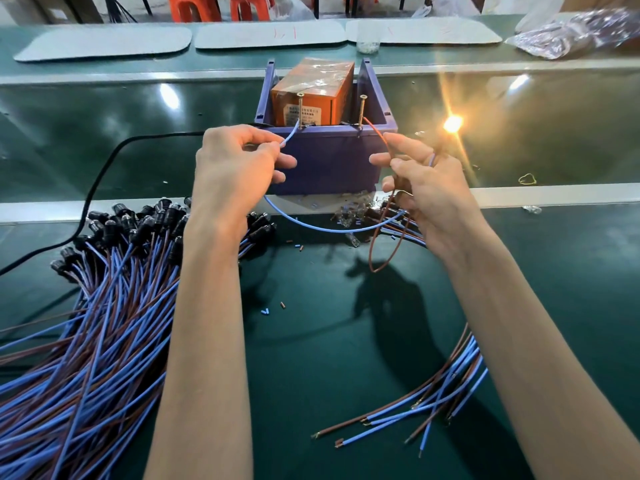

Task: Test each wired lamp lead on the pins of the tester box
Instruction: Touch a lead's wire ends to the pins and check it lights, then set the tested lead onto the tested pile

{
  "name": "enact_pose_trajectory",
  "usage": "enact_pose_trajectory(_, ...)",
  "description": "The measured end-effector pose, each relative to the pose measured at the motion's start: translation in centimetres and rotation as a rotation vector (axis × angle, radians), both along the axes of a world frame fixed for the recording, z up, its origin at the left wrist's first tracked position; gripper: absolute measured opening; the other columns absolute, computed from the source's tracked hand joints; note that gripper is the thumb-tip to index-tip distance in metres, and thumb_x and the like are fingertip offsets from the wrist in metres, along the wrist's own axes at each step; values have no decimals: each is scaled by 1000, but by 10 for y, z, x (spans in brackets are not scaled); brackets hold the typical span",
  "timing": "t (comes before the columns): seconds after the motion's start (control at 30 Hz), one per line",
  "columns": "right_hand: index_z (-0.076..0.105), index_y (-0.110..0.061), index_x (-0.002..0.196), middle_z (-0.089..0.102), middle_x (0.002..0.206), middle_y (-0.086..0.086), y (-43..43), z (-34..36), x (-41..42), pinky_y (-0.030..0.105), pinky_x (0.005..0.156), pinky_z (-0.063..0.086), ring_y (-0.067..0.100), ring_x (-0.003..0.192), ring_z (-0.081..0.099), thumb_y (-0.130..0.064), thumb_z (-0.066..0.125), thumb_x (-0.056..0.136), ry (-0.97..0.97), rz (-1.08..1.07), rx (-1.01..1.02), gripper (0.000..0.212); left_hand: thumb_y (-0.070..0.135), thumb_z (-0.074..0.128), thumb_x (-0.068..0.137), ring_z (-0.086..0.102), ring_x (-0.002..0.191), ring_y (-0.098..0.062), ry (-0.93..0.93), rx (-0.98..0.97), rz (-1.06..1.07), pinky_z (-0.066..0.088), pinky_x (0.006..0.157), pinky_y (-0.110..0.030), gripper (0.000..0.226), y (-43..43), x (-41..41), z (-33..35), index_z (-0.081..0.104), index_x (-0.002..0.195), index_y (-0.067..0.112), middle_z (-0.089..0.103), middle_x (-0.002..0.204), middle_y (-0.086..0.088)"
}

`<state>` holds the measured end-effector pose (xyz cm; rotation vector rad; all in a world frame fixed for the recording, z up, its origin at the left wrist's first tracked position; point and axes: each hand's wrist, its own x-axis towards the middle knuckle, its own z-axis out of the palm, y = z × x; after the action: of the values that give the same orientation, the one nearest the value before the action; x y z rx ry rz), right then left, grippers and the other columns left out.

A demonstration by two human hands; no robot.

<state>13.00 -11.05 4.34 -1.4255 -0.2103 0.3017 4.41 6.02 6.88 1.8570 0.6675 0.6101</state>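
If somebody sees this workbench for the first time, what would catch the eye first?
A glowing lamp shines above the right hand, right of the blue tester box. The left hand pinches a blue wire at the left pin; the right hand holds a brown wire at the right pin. A big heap of leads lies at lower left.

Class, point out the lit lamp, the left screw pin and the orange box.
lit lamp (453, 123), head view, its glowing centre.
left screw pin (300, 110), head view, mid-shaft.
orange box (313, 76), head view, its top face.
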Motion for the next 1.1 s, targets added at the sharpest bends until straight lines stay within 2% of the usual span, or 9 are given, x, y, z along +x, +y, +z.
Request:
enact_pose_trajectory(0.3,61,-15,112,68,91,2,0,0,0,10,37,29,2,48,52,5,39,96,5,0,-2,34,15,55,93,55,46,5,6,14,1,43,51,-9,22,1,1,0,68,79,26,71,64,15)
enact_pose_trajectory(0.5,63,-15,107,69,90,1,-1,0,2,11,36,27,3,48,54,4,40,96,21,15,-16,32,12,52,91,62,49,-1,14,-16,18,50,60,-16,20,-1,-2,3,67,81,21,71,64,11)
enact_pose_trajectory(0.6,63,-9,107,69,79,1,-7,2,5,9,33,25,2,45,53,3,40,96,101,145,-37,28,11,60,87,63,49,-7,126,-3,-158,52,67,-19,20,-4,-14,17,69,70,16,72,61,4)
enact_pose_trajectory(0.63,63,-7,108,70,76,2,-10,3,5,9,31,25,2,45,54,0,41,98,135,259,-78,25,14,66,86,63,49,-8,200,9,-304,51,62,-16,23,-5,-22,25,70,63,14,72,61,0)
enact_pose_trajectory(0.7,64,-6,105,74,78,6,-17,3,2,9,31,24,6,50,63,-15,42,101,154,492,-266,24,36,73,78,66,50,-10,408,54,-606,44,49,-7,29,-9,-37,39,72,60,13,72,63,-4)
enact_pose_trajectory(0.77,65,-6,100,75,81,8,-19,-2,1,10,34,26,10,63,71,-32,42,102,86,559,-511,35,58,66,65,67,51,-10,582,101,-730,39,44,-5,41,-13,-46,47,74,65,17,73,64,-5)
enact_pose_trajectory(0.87,66,-13,85,73,76,1,-16,-8,6,12,48,41,4,63,66,-48,40,99,-45,456,-760,46,59,64,70,63,47,-8,667,156,-688,43,52,-11,48,-14,-43,46,73,65,13,73,64,-2)
enact_pose_trajectory(0.97,66,-19,75,67,75,-4,-17,-13,15,24,67,41,8,69,58,-60,39,93,-163,360,-926,53,53,63,80,66,58,-1,672,257,-729,43,69,-21,37,-20,-29,36,75,76,18,73,72,12)
enact_pose_trajectory(1.1,68,-15,80,67,82,5,-25,-18,24,28,64,43,22,79,61,-61,44,92,-251,196,-1033,53,45,62,88,67,66,5,813,335,-899,50,69,-10,27,-49,-2,11,74,91,21,70,66,19)
